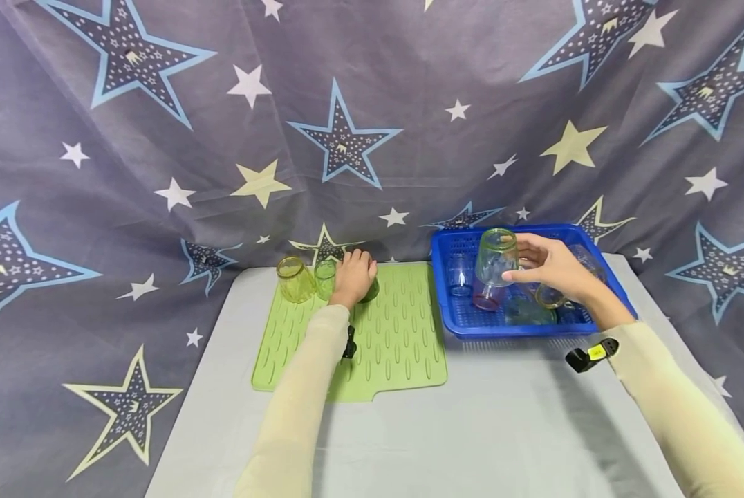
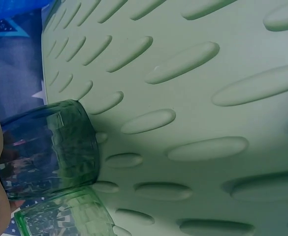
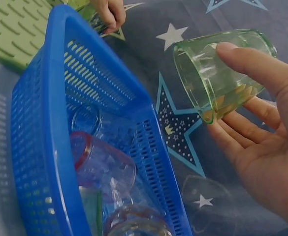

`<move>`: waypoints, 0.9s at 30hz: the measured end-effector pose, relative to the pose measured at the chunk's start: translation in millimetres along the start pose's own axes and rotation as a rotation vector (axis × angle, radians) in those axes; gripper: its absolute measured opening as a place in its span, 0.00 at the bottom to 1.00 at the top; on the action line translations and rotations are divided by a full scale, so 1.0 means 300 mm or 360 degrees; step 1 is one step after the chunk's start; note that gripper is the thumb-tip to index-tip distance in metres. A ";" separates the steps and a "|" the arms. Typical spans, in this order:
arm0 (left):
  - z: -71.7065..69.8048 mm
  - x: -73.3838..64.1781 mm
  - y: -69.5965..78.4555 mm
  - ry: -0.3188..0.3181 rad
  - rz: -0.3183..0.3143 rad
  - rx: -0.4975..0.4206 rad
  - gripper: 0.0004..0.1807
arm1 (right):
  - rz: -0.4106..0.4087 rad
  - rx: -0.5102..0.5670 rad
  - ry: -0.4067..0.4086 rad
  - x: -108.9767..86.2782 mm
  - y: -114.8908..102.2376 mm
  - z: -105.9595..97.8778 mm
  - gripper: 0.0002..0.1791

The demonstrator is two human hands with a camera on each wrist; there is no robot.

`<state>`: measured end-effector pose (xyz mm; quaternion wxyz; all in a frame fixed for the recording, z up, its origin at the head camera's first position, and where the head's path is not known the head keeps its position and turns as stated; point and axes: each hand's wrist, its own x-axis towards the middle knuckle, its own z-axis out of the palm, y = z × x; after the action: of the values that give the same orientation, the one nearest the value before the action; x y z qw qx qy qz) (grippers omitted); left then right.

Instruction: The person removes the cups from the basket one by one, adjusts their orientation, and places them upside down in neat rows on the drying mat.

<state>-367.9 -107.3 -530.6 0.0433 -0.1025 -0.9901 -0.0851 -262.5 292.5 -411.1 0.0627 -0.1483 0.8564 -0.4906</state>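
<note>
My left hand (image 1: 355, 277) grips a dark blue-green glass (image 2: 50, 150) at the back of the green drying mat (image 1: 403, 332); in the head view the hand hides most of this glass. Just left of it are a light green glass (image 1: 325, 278) and a yellow glass (image 1: 296, 279), both on the mat. Over the blue basket (image 1: 444, 304), my right hand (image 1: 552, 266) holds a clear, pale green glass (image 3: 220, 73) between thumb and fingers. In the right wrist view the thumb presses one side and the fingers support the other.
Inside the basket lie several more glasses, among them a pink-rimmed one (image 3: 104, 162) and a clear blue one (image 1: 460, 275). Basket and mat stand side by side on a white table (image 1: 409, 443). A star-patterned cloth (image 1: 372, 83) hangs right behind them.
</note>
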 end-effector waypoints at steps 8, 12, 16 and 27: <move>0.007 -0.001 0.002 0.0044 0.0009 -0.0064 0.17 | -0.0025 0.0082 0.0026 0.000 -0.036 0.028 0.38; 0.010 -0.001 -0.001 0.0087 0.0019 -0.0127 0.20 | -0.0023 0.0155 0.0027 0.004 -0.053 0.044 0.37; -0.001 -0.006 0.000 0.0191 0.0055 -0.0208 0.24 | -0.0045 0.0238 0.0035 0.011 -0.067 0.061 0.37; -0.223 -0.036 0.172 0.0546 0.0420 -0.0689 0.27 | -0.0135 0.0247 -0.0031 0.027 -0.061 0.089 0.39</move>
<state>-341.9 -71.6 -457.8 0.1976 -0.2212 -0.9054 -0.3038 -260.0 259.3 -408.8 0.0614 -0.1840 0.8080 -0.5563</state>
